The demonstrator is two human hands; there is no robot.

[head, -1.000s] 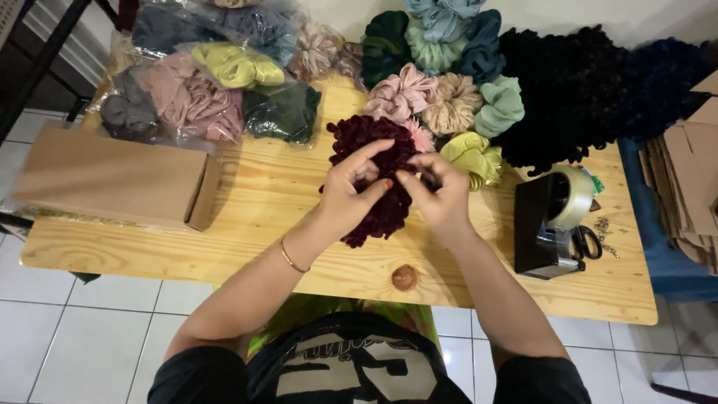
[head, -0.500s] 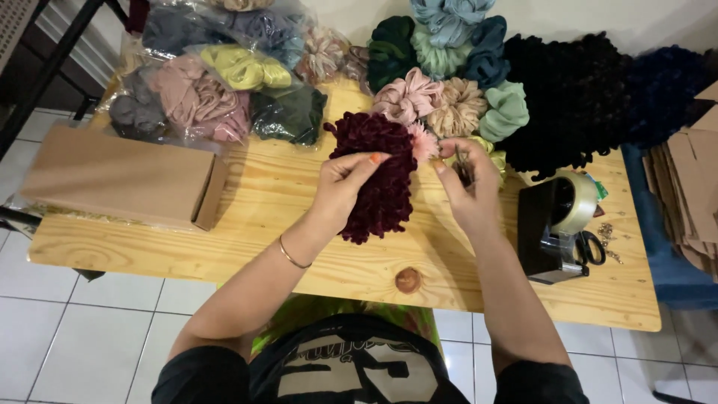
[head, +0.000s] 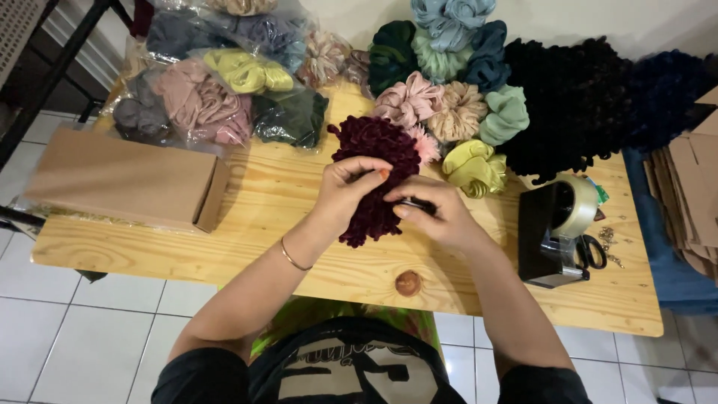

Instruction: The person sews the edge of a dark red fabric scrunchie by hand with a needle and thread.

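Gripping the maroon scrunchie pile point(head: 374, 176) between them, left hand point(head: 351, 187) and right hand point(head: 437, 213), fingers closed.

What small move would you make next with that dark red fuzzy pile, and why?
Probably lift one piece off the dark maroon velvet scrunchie pile. The left hand already pinches its top, and the right hand holds a small dark item beside it, too hidden to identify, so separating one seems the natural follow-up.

A long brown cardboard box point(head: 123, 182) lies at the frame's left; clear plastic bags point(head: 217, 90) of coloured scrunchies sit above it, upper left.
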